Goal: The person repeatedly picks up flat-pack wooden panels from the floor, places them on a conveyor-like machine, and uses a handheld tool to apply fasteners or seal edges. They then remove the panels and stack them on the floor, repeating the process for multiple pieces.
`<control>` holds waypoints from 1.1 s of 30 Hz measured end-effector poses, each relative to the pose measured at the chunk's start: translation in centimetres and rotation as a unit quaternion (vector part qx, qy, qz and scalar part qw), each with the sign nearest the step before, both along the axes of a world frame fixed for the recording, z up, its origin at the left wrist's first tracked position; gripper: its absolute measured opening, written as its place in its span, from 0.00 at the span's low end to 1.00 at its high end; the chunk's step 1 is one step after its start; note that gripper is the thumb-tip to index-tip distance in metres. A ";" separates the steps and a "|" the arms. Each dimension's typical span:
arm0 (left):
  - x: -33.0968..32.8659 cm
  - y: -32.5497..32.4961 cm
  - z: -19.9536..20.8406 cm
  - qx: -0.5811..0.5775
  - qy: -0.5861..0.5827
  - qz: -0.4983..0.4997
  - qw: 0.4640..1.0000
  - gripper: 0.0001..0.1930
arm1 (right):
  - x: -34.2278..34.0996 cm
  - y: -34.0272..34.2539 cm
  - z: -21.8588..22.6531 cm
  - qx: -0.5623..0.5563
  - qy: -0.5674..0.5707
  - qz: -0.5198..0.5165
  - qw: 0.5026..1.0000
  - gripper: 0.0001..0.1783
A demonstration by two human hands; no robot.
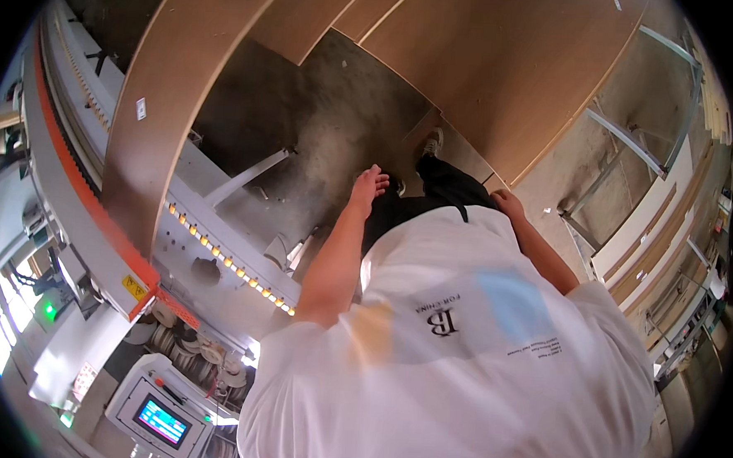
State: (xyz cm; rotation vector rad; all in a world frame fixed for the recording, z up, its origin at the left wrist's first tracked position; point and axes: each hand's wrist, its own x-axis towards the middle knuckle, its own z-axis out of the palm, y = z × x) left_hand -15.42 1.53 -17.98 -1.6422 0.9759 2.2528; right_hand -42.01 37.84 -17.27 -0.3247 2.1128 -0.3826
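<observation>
My left hand [371, 186] hangs in front of my left hip, its fingers loosely spread and nothing in them. Beyond it is the bare concrete floor. To the left, a long brown wooden panel [165, 94] with a small white label lies across the edge of a long machine [217, 234]. Beside my right thigh is my right hand [509, 205], close to the near corner of a large brown board [507, 79]. Its fingers are partly hidden, and I cannot tell whether they touch the board.
Yellow rollers [228, 261] line the machine's edge, under an orange-red guard [74, 185]. A control panel with a lit screen [162, 420] stands at lower left. On the right are metal frames [628, 143] and stacked board strips [656, 236]. A metal support arm [249, 176] juts from the machine.
</observation>
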 end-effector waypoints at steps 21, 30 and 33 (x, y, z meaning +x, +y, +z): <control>-15.8 6.6 -22.8 0.117 -0.001 0.171 0.978 0.32 | 9.0 8.8 3.4 0.144 -0.030 -0.273 0.951 0.17; -24.3 5.8 -21.3 0.154 0.071 0.075 0.983 0.26 | 7.9 11.7 1.2 0.108 -0.001 -0.330 0.938 0.21; -23.3 4.5 -22.6 0.056 0.084 -0.009 0.995 0.21 | 6.8 11.0 1.6 0.115 0.008 -0.303 0.946 0.22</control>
